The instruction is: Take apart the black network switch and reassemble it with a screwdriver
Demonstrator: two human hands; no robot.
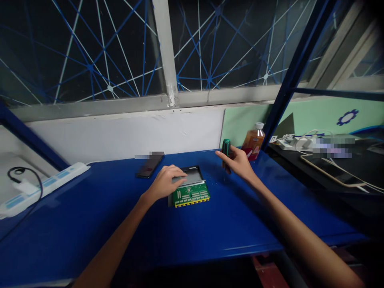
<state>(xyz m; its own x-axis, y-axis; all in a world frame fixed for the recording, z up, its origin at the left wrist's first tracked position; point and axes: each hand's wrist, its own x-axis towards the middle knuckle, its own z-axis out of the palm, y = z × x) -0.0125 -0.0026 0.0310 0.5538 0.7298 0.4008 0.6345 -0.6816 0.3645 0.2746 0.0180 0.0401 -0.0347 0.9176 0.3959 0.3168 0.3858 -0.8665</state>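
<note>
My left hand point(166, 182) lies over the left side of an opened electronic device, fingers loosely stretched and thumb apart, seemingly resting on its casing. The device has a grey metal cover plate point(195, 175) in a dark frame. In front of that plate sits a green circuit board point(192, 193) with a yellow strip along its near edge. To the right of the device, my right hand point(237, 160) grips a screwdriver point(226, 147) with a green and black handle, held upright above the table. Its tip is hard to make out. Tiny bits, perhaps screws, lie between device and screwdriver.
A dark phone point(151, 165) lies behind my left hand on the blue table point(120, 236). Behind my right hand stands a bottle of reddish-brown drink point(253, 143). A white power strip point(45, 190) with a black cable is at the left. Another phone point(331, 171) and cables are on the dark surface at right.
</note>
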